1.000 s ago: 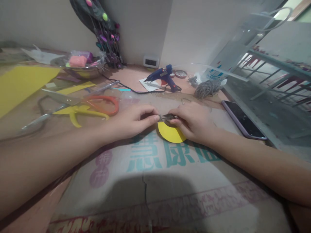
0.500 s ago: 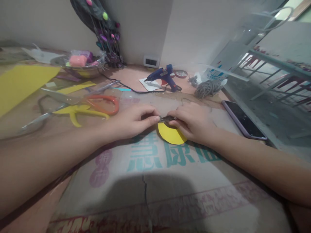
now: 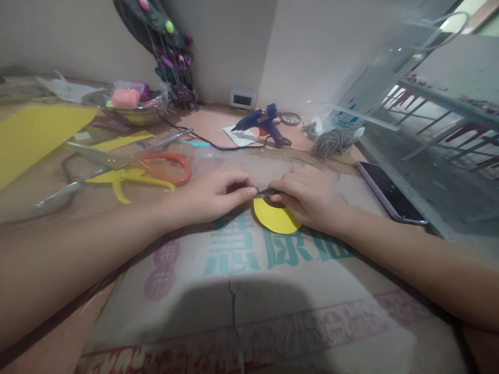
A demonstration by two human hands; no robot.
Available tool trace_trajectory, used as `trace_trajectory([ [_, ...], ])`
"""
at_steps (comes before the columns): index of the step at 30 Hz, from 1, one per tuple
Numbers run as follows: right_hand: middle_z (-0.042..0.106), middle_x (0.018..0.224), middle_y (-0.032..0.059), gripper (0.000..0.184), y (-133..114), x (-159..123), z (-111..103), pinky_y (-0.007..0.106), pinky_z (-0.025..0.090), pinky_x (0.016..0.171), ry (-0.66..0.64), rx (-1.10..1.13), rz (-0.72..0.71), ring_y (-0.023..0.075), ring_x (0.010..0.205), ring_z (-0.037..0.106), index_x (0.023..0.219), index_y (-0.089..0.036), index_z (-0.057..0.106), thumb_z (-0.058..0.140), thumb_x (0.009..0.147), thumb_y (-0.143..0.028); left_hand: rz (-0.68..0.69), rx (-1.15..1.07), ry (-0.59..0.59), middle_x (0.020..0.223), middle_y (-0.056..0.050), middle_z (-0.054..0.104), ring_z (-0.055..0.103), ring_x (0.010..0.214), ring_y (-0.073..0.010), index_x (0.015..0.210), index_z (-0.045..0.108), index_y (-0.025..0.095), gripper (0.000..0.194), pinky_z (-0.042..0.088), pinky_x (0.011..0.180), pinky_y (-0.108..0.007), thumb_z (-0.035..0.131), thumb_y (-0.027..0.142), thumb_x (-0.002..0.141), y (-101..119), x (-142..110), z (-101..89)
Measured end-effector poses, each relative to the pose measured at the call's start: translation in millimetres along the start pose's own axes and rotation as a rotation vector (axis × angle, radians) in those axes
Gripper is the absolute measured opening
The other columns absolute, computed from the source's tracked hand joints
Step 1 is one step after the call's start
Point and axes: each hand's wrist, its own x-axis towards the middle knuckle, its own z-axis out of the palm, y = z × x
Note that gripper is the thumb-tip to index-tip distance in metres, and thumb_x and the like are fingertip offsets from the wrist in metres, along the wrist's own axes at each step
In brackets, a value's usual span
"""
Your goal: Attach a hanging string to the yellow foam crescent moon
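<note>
A small dark grey piece (image 3: 266, 192), too blurred to name, spans the gap between my two hands. The thumb and fingertip of my left hand (image 3: 224, 196) pinch its left end. On its other end, the curled fingers and thumb of my right hand (image 3: 307, 197) are closed. Just below the piece lies a yellow paper disc (image 3: 277, 218), its upper part shaded and its right edge partly covered by my right hand. Both hands are low over a printed cardboard sheet (image 3: 265, 296).
Orange-handled scissors (image 3: 166, 167) and yellow-handled scissors (image 3: 127, 182) lie left. Behind are a blue glue gun (image 3: 259, 122), a grey yarn bundle (image 3: 333, 143) and a metal bowl (image 3: 134, 115). Yellow sheet (image 3: 42, 140) is far left; a phone (image 3: 390, 192) lies at the right edge.
Almost nothing differs. The dark piece between my fingers looks slightly thinner or turned, and the yellow disc sits a touch lower. Both hands stay in place.
</note>
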Motion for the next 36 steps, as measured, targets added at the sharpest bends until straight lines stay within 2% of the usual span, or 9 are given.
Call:
trace_trajectory([
  [13, 0.066, 0.075, 0.0069, 0.041, 0.3, -1.3, -0.4, 0.031, 0.031, 0.064, -0.006, 0.043, 0.052, 0.0187, 0.068, 0.055, 0.1, -0.013, 0.068, 0.039, 0.1, -0.042, -0.01, -0.005, 0.017, 0.083, 0.0, 0.065, 0.057, 0.077, -0.0151, 0.09, 0.064, 0.017, 0.026, 0.042, 0.07, -0.025, 0.046, 0.036, 0.094, -2.3, -0.2, 1.2],
  [26, 0.066, 0.074, 0.0071, 0.039, 0.0, -0.1, -0.9, 0.031, 0.029, 0.062, -0.001, 0.034, 0.003, 0.0186, 0.069, 0.055, 0.099, -0.012, 0.068, 0.04, 0.101, -0.04, -0.002, 0.005, 0.022, 0.082, 0.0, 0.066, 0.058, 0.077, -0.0151, 0.09, 0.065, 0.018, 0.027, 0.042, 0.07, -0.026, 0.047, 0.036, 0.093, -3.2, 0.4, 1.8],
  [36, 0.066, 0.073, 0.0067, 0.036, -0.7, -0.6, -0.8, 0.031, 0.031, 0.063, -0.013, 0.018, 0.023, 0.0183, 0.068, 0.055, 0.097, -0.013, 0.068, 0.04, 0.101, -0.036, 0.003, 0.009, 0.021, 0.08, 0.0, 0.065, 0.057, 0.076, -0.0147, 0.088, 0.064, 0.017, 0.025, 0.042, 0.069, -0.026, 0.047, 0.035, 0.093, -3.1, 1.0, 1.3],
])
